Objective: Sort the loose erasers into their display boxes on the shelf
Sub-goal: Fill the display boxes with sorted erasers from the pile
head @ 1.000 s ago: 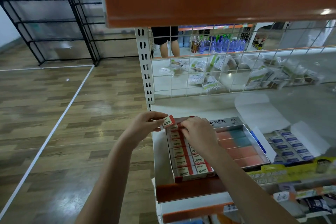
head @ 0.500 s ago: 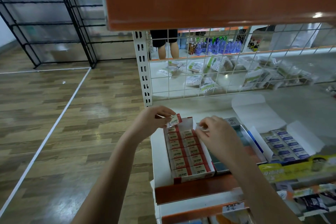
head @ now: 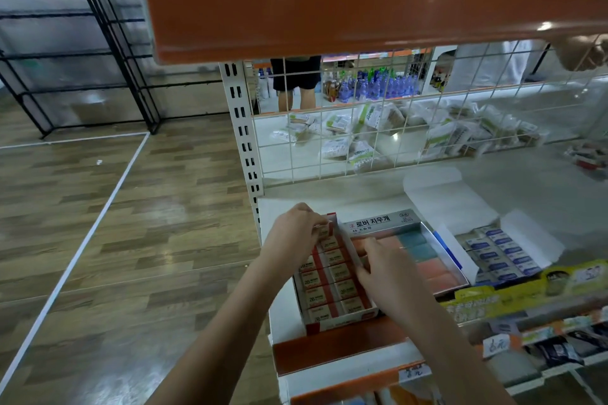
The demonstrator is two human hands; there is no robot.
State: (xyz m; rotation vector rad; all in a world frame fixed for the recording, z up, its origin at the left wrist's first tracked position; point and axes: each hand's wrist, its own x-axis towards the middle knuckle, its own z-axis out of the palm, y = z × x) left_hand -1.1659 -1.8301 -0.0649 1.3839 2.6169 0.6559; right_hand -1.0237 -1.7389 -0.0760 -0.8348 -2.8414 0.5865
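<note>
Nearest: orange shelf edge (head: 339, 350) with handwritten price tags along the front lip.

On the shelf, red-and-white display box (head: 332, 286), two columns of 2B erasers (head: 339, 273), nearly full.

Right hand (head: 388, 273) sits at that box's right wall, fingers curled down over the seam between it and the neighbouring silver box (head: 437, 237). Can't tell if it's gripping the wall or just resting on it.

Left hand (head: 292, 240) is at the far end of the red-and-white box, fingertips bunched together and pinching one loose eraser (head: 324, 231), held at the top slot of the left column, touching or just above the row. Seated or not: can't tell.

The silver box holds pink and teal erasers, Korean lettering on its back flap.

Right of that, open white box (head: 500, 253) of blue-labelled erasers, flaps folded out.

Further back: white wire grid panel (head: 394, 128), loose packets behind it.

Beyond: someone's legs (head: 296, 92) in dark shorts, and blue bottles (head: 378, 89).
</note>
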